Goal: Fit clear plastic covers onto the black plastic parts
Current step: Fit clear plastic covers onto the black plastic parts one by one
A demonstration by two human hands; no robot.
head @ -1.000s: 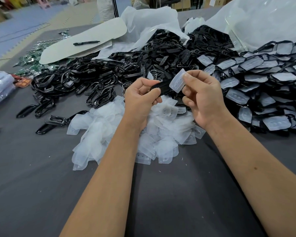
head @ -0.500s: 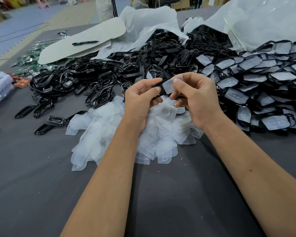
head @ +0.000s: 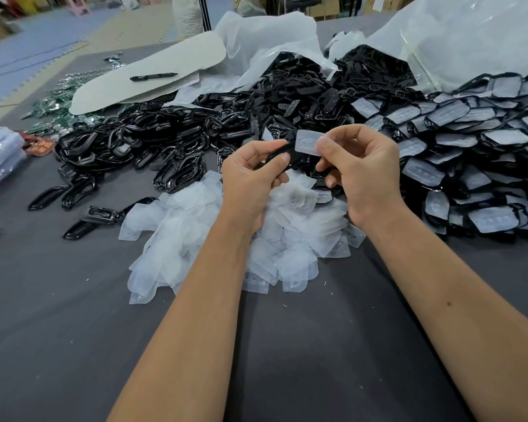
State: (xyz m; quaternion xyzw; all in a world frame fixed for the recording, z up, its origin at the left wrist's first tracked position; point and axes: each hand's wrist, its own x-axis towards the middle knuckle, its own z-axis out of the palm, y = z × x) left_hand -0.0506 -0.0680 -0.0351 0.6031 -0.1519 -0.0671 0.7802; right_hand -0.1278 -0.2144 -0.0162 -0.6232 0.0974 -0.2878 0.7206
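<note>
While left hand (head: 250,175) grips black part (head: 282,153) above cover pile (head: 226,239), we pinch clear cover (head: 310,143) in right hand (head: 363,169), thumb and forefinger, edge against part, likely to line up fit.

No text, label, brand, number or sign can be read anywhere in view.

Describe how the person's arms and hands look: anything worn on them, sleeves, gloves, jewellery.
Both forearms are bare, with no sleeve showing anywhere in the picture. The left hand and the right hand wear no gloves, and no rings, watch or wristband can be seen. Fingernails are short and unpainted. The right forearm bears one small dark mark.
</note>
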